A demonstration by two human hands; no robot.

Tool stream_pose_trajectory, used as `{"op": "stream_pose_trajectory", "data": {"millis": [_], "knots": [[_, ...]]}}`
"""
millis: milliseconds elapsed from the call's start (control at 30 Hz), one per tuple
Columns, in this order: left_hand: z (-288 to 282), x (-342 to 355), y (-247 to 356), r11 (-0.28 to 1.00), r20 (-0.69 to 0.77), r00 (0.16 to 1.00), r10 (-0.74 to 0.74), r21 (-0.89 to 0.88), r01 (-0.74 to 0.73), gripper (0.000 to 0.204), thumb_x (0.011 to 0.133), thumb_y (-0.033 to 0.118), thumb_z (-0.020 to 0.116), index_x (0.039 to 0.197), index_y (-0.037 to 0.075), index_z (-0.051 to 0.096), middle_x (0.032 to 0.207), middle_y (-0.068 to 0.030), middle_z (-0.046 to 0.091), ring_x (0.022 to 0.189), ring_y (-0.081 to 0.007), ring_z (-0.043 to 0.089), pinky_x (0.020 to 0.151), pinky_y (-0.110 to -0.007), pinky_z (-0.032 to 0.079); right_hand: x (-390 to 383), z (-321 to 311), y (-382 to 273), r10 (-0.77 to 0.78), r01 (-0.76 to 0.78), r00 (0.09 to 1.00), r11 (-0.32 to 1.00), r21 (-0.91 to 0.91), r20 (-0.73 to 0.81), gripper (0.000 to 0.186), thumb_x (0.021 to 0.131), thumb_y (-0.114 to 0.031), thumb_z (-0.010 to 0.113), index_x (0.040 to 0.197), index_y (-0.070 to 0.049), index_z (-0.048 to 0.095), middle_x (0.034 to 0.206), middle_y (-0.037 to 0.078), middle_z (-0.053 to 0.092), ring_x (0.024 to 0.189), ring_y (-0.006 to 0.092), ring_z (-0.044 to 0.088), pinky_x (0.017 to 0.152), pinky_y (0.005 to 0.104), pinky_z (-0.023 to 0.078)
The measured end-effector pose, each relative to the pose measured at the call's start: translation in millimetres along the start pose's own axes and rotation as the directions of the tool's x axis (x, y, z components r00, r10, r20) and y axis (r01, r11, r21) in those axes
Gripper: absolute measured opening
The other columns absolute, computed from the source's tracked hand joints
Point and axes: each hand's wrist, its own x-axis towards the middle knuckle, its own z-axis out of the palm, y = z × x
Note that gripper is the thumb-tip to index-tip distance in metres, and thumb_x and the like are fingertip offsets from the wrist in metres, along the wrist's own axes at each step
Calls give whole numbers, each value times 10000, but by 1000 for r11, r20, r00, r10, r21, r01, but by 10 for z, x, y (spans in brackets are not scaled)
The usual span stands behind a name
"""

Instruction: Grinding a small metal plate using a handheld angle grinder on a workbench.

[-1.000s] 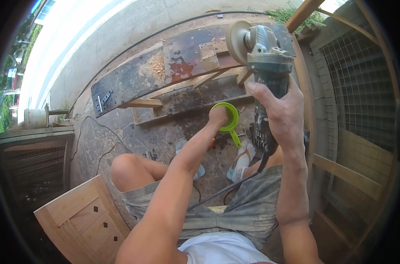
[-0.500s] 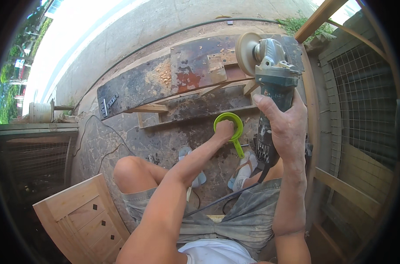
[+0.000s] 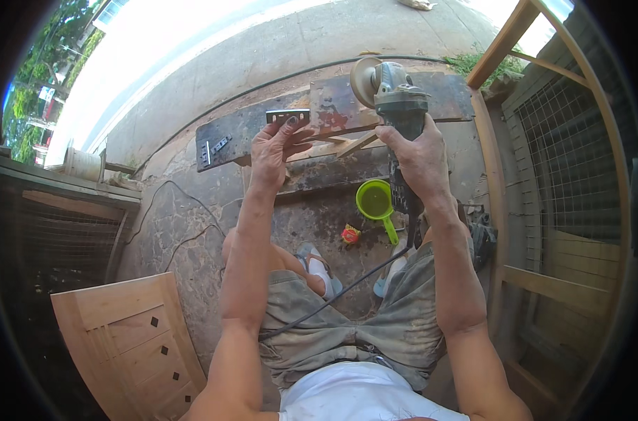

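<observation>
My left hand (image 3: pixel 274 144) pinches a small dark metal plate with slots (image 3: pixel 287 115), raised in front of the weathered plank bench (image 3: pixel 238 116). My right hand (image 3: pixel 421 158) grips an angle grinder (image 3: pixel 401 99) by its body, its pale disc (image 3: pixel 363 82) up at the left of the tool. More small metal pieces (image 3: pixel 222 144) lie on the bench's left end. Below my hands a green long-handled dipper (image 3: pixel 374 200) stands on the stained floor, beside a red and yellow tape measure (image 3: pixel 350 234). The grinder's cord runs across my lap.
A wooden panel door (image 3: pixel 122 302) with dark diamond insets leans at lower left. Mesh-fronted structures (image 3: pixel 63 235) flank me; a wooden frame (image 3: pixel 503 47) stands at the right. A white bucket (image 3: pixel 80 162) is at the far left, a hose (image 3: pixel 277 77) and concrete path behind the bench.
My left hand has come up out of the green dipper and now holds the metal plate. The grinder has shifted slightly left, and my view reaches further forward.
</observation>
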Motion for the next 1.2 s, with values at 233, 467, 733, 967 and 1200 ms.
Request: {"op": "stream_pose_trajectory", "data": {"millis": [233, 467, 733, 967, 1200], "knots": [[-189, 309, -66, 989, 3, 989, 147, 26, -147, 282, 1145, 160, 657, 1355, -24, 690, 1307, -218, 791, 1156, -379, 804, 899, -459, 708, 45, 287, -74, -6, 23, 995, 986, -167, 104, 682, 850, -479, 855, 1278, 38, 735, 1122, 256, 824, 1067, 410, 807, 994, 464, 613], [-276, 292, -29, 992, -16, 991, 129, -10, -130, 273, 1138, 167, 675, 1338, -16, 705, 1297, -222, 793, 1167, -380, 800, 924, -480, 710, 23, 373, 9, -93, 107, 992, 981, -164, 90, 681, 859, -476, 856, 1271, 50, 727, 1061, 245, 830, 1006, 390, 821, 942, 471, 625], [-51, 30, -70, 989, -71, 989, 127, 82, -121, 297, 1093, 180, 758, 1320, -12, 744, 1212, -169, 828, 1016, -301, 844, 829, -374, 714, -192, 333, -110, -8, 25, 991, 992, -122, 136, 623, 881, -375, 859, 1245, 98, 683, 1047, 272, 818, 979, 389, 815, 926, 466, 621], [63, 75, -27, 956, -89, 969, 231, 207, -209, 305, 1106, 210, 750, 1299, -25, 740, 1203, -158, 832, 918, -271, 850, 801, -332, 703, -141, 383, -115, -42, 75, 987, 975, -208, 155, 666, 888, -367, 843, 1286, 131, 651, 1055, 303, 804, 1013, 427, 810, 954, 479, 619], [187, 51, 21, 950, -49, 972, 232, 226, -215, 307, 1109, 206, 746, 1303, -32, 735, 1196, -149, 836, 898, -259, 848, 796, -320, 692, -112, 348, -181, 24, 24, 981, 970, -241, 195, 714, 872, -359, 832, 1310, 164, 621, 1032, 314, 798, 995, 416, 816, 939, 481, 629]]}}
